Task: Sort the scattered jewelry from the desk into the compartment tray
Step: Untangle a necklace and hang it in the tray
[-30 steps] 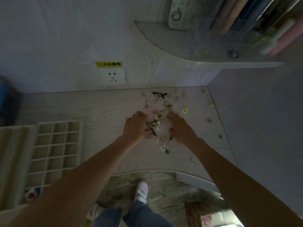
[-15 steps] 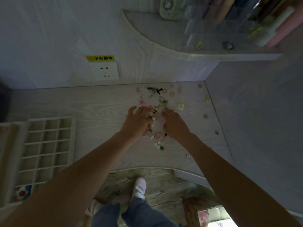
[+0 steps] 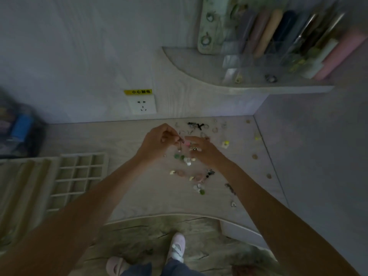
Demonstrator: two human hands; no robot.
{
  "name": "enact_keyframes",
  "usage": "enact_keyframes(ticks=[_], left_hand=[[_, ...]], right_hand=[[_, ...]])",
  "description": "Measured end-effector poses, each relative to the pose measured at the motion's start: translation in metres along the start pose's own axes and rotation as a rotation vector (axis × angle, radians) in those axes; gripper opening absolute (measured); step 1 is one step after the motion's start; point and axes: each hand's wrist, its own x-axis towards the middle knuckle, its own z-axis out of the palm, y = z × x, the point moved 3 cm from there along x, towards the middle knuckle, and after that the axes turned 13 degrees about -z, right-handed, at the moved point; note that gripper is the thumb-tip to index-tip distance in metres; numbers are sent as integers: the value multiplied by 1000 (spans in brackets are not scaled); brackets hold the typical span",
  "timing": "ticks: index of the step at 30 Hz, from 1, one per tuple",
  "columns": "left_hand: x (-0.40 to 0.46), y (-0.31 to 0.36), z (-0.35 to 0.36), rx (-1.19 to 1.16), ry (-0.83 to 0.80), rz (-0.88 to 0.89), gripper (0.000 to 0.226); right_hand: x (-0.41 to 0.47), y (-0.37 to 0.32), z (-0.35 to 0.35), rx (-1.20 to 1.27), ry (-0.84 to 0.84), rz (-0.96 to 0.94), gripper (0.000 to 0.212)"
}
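Jewelry lies scattered on the desk, well right of the compartment tray at the desk's left edge. Left hand, fingers curled, pinches a small dangling earring just above the pile. Right hand hovers beside it, fingers loosely spread, with pieces below and beyond its fingertips.

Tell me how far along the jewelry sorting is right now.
Barely started. The visible cells of the compartment tray look empty, so nothing there seems sorted yet. In hand: the left hand pinches a small dangling earring lifted off the desk, while the right hand hovers open over the scattered jewelry. Left to do: nearly the whole pile, plus stray pieces near the right wall.
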Motion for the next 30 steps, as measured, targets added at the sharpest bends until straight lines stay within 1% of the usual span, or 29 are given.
enact_keyframes(ticks=[1,2,5,7,9,11,13,16,18,21,23,25,26,28,30], left_hand=[[-2,4,-4,-41,3,-12,16],[-4,7,-9,-101,2,-32,16],[-9,18,-22,-265,28,-92,14],[-11,20,-27,-315,25,-140,13],[-16,19,-34,-374,10,-182,16],[-22,19,-40,-384,-15,-186,18],[-30,20,-46,-376,-31,-166,19],[-38,20,-57,-407,-29,-147,20],[-44,19,-67,-349,10,-108,19],[-55,17,-84,-130,73,-10,10],[-61,13,-97,-36,116,16,7],[-67,9,-111,80,161,29,4],[-70,7,-116,110,161,29,3],[-78,2,-128,88,140,-5,6],[-83,-5,-139,99,129,-60,8]], right_hand=[[1,-9,3,140,-16,-11,46],[3,-15,5,212,-27,-21,40],[6,-31,11,301,-11,-27,16],[7,-36,11,370,18,-10,8],[9,-43,12,422,30,-13,14],[10,-53,14,491,33,-30,20],[11,-66,16,526,22,-55,14],[13,-86,18,497,38,-76,9],[14,-97,22,471,28,-76,9],[13,-114,31,413,-6,-98,8],[13,-123,39,374,-24,-121,6],[14,-132,47,363,-21,-147,8],[14,-136,50,372,-18,-159,10],[17,-143,60,419,-32,-165,13],[19,-148,70,524,-53,-137,18]])
